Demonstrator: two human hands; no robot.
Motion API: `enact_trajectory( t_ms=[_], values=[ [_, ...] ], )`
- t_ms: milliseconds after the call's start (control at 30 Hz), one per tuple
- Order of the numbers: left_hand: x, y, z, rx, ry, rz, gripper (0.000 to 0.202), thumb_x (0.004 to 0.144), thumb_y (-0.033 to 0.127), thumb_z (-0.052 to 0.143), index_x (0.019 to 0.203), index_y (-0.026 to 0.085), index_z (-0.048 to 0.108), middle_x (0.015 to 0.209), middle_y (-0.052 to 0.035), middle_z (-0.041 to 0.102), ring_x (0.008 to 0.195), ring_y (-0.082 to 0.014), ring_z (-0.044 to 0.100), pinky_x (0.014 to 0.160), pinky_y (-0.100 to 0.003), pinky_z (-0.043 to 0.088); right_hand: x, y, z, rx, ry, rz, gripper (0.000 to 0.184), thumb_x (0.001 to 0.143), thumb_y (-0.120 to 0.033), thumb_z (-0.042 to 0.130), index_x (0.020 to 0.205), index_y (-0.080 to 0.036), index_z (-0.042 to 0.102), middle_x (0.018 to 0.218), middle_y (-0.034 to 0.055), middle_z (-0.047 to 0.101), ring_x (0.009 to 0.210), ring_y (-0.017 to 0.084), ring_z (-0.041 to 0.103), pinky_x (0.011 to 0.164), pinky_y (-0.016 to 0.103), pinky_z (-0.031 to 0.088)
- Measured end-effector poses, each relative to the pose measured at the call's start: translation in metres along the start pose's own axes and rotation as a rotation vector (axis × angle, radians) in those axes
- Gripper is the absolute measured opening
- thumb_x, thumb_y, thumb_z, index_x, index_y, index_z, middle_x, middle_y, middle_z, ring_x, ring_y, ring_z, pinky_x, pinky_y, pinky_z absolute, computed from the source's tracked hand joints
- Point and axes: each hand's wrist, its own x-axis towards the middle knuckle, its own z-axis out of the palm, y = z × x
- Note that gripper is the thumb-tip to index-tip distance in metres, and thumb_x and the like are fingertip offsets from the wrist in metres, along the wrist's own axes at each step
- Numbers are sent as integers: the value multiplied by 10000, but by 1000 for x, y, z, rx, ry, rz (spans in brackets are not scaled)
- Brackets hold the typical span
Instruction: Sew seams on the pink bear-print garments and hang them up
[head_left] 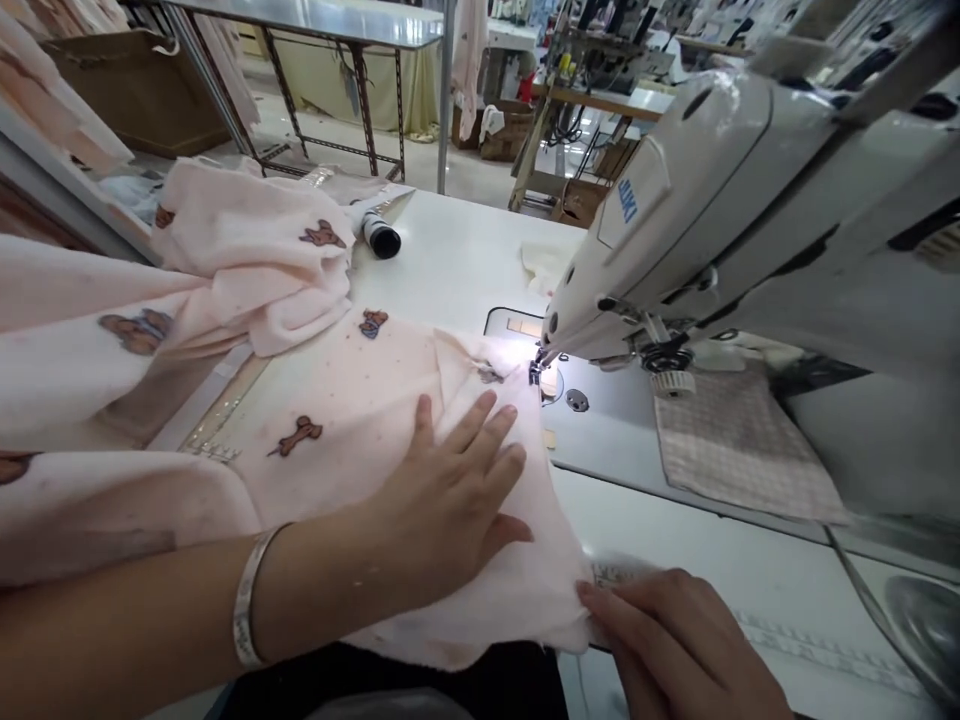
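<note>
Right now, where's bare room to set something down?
White tabletop, two patches: between the black-ended roll and cream cloth by the sewing machine; a narrower strip between the metal bed plate and the right hand. Crowded: left side, under pink fabric, and around the presser foot.

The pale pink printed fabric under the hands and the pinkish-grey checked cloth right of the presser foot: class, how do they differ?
The pale pink fabric with brown animal prints shows scattered figures; the pinkish-grey checked cloth has a regular grid. The pink fabric spreads wide; the checked cloth shows smaller. The left hand and right hand touch the pink fabric; neither touches the checked cloth. Both are pinkish cloth.
</note>
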Motion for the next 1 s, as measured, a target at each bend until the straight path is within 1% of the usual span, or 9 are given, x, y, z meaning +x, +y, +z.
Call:
enact_trajectory(
  t_ms=[133, 200, 300, 367, 400, 500, 667, 833, 1000],
  values=[
    [-1, -3, 5, -18, 27, -2, 520, 942, 510, 317, 1287, 144, 450, 1493, -171, 282, 1411, -359, 140, 998, -767, 140, -3, 0, 1, 4, 3, 42, 238, 850, -57, 468, 1018, -145, 611, 748, 44, 552, 673, 131, 472, 567, 259, 411],
    [-1, -3, 6, -14, 32, -1, 536, 942, 522, 303, 1292, 144, 450, 1493, -170, 284, 1412, -356, 142, 1004, -763, 128, -6, 2, 1, -10, -17, 32, 236, 856, -70, 480, 1033, -139, 618, 783, 60, 576, 713, 144, 500, 601, 275, 433],
    [0, -5, 7, -29, 43, 21, 571, 934, 551, 293, 1303, 144, 447, 1492, -175, 282, 1409, -363, 147, 1004, -765, 100, -5, 9, -2, -89, -46, -93, 236, 853, -111, 527, 1058, -152, 636, 1043, 90, 644, 949, 202, 553, 759, 324, 464],
    [4, -13, 6, -45, 36, 52, 587, 929, 563, 299, 1317, 146, 436, 1493, -175, 278, 1407, -361, 156, 1007, -761, 78, 4, 15, -5, -164, -57, -214, 227, 860, -151, 540, 1055, -182, 651, 1169, 37, 640, 1022, 209, 554, 796, 323, 452],
    [8, -19, 5, -51, 31, 70, 593, 925, 567, 309, 1327, 148, 428, 1494, -172, 279, 1407, -353, 161, 1017, -751, 68, 10, 17, -6, -198, -65, -267, 219, 869, -166, 532, 1046, -194, 658, 1169, 12, 648, 1002, 200, 566, 776, 316, 449],
    [26, -44, 0, -53, 31, 127, 615, 909, 577, 358, 1352, 152, 402, 1491, -159, 295, 1411, -316, 172, 1069, -683, 54, 35, 24, -5, -225, -97, -351, 232, 883, -168, 491, 1032, -186, 668, 1119, 12, 676, 933, 183, 589, 752, 315, 436],
    [67, -85, -12, -23, -4, 216, 641, 890, 595, 395, 1357, 157, 403, 1495, -159, 287, 1411, -285, 187, 1109, -574, 91, 72, 37, 7, -109, -47, -281, 240, 850, -104, 519, 1043, -142, 657, 1061, 44, 682, 890, 182, 560, 728, 313, 397],
    [103, -114, -21, 18, -28, 336, 637, 893, 561, 426, 1394, 171, 368, 1497, -112, 302, 1422, -212, 160, 1138, -406, 134, 96, 59, 19, -133, -65, -247, 241, 878, -118, 493, 1079, -135, 624, 1038, 89, 644, 867, 196, 540, 731, 342, 401],
    [144, -147, -28, 50, -17, 372, 587, 890, 523, 435, 1398, 235, 367, 1510, -55, 289, 1406, -210, 218, 1136, -415, 114, 117, 82, 30, -253, -14, -249, 236, 898, -187, 500, 1113, -175, 597, 906, 66, 623, 883, 190, 553, 760, 325, 444]
  ],
)
